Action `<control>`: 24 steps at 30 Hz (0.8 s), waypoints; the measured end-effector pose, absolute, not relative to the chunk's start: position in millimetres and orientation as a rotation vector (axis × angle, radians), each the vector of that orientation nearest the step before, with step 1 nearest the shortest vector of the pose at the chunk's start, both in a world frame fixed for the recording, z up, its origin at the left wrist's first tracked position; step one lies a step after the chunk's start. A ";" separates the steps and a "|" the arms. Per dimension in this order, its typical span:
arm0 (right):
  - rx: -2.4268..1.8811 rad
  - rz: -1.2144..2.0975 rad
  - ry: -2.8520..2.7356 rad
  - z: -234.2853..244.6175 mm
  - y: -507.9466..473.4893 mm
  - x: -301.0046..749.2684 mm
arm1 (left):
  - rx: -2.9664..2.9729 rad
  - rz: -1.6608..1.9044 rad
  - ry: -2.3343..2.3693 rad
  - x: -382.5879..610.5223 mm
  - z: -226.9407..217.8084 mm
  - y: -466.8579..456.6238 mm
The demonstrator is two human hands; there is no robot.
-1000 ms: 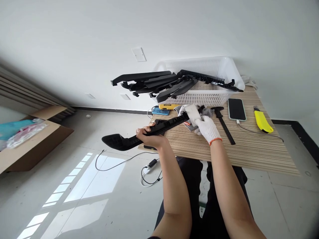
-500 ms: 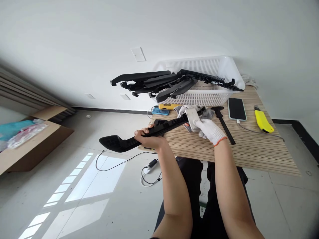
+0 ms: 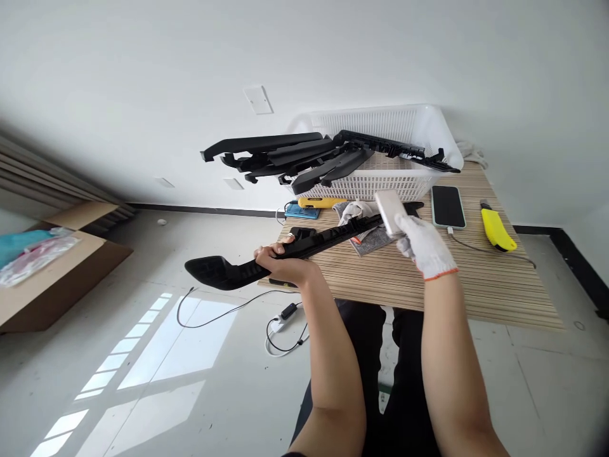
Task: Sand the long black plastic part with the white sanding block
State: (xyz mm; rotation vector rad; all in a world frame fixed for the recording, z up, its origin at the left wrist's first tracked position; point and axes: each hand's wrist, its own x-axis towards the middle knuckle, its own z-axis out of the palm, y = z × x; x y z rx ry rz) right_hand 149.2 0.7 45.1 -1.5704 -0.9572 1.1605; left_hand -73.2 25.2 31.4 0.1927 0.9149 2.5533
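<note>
My bare left hand [image 3: 280,259] is wrapped round a long black plastic trim piece [image 3: 209,273], which slants over the table's left part. Its wide, rounded end sticks out past the table edge. My right hand [image 3: 425,244], in a white knit glove with an orange cuff, grips a pale rectangular block [image 3: 389,209]. The block is at the trim piece's far right end and covers part of it; whether they touch I cannot tell. Beneath lie a grey cloth [image 3: 373,241] and a crumpled white glove [image 3: 358,211].
Several black trim pieces [image 3: 304,155] lie across a white plastic basket [image 3: 440,136], jutting out left. On the wooden table [image 3: 485,279] are a phone [image 3: 448,207] with a cable, a yellow utility knife [image 3: 497,228] and a yellow tool [image 3: 318,202]. A power strip [image 3: 280,322] sits on the floor.
My right hand has moved right along the trim piece with the pale block, from over the cloth to the piece's far end. My left hand keeps its grip in nearly the same place.
</note>
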 end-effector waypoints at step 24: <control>-1.671 0.996 -0.976 20.8 19.9 104.6 | 0.378 2.596 0.996 -70.8 18.9 30.5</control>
